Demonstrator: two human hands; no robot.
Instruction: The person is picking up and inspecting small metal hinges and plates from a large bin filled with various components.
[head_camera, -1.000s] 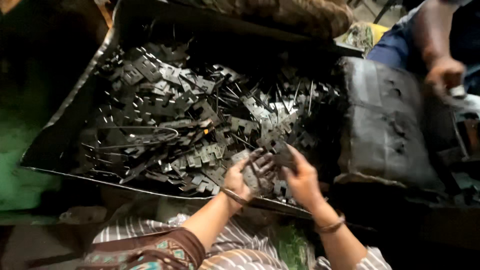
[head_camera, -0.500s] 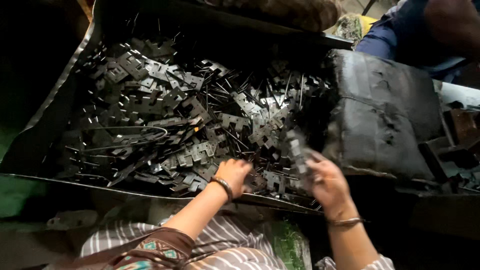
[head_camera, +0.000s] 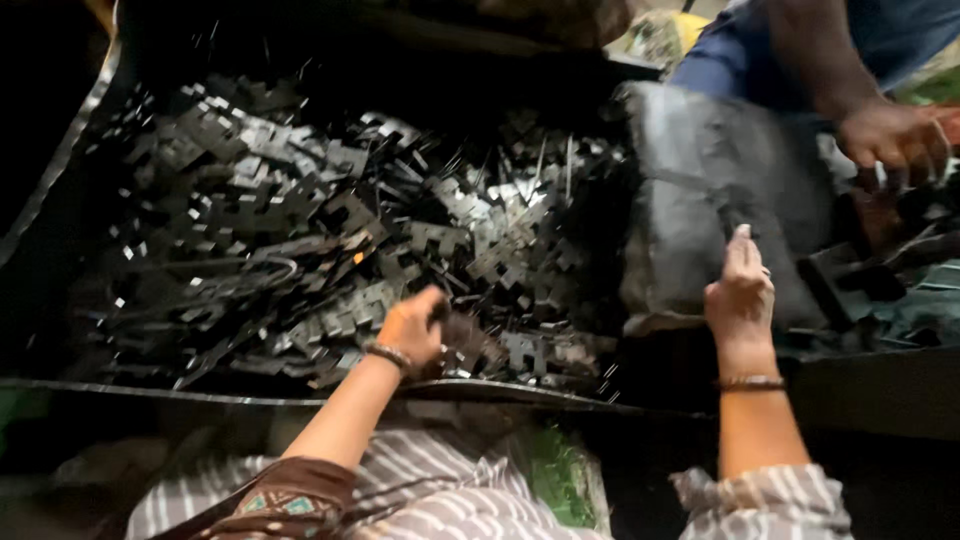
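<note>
The left hand (head_camera: 415, 330) reaches into a heap of small dark notched metal stampings (head_camera: 330, 230) lying in a large dark tray (head_camera: 60, 150), its fingers curled down among the pieces near the tray's front rim; whether it grips any cannot be told. The right hand (head_camera: 740, 290), fingers extended, rests flat against a grey block-shaped bundle (head_camera: 700, 190) just right of the heap, gripping nothing. Farther right, another person's hand (head_camera: 893, 140) hangs over cluttered dark parts.

Single head-worn view, looking steeply down and forward from close above the wide dark tray (head_camera: 60, 170) heaped with small black notched metal pieces (head_camera: 330, 230); wearer's forearms enter from bottom edge.
</note>
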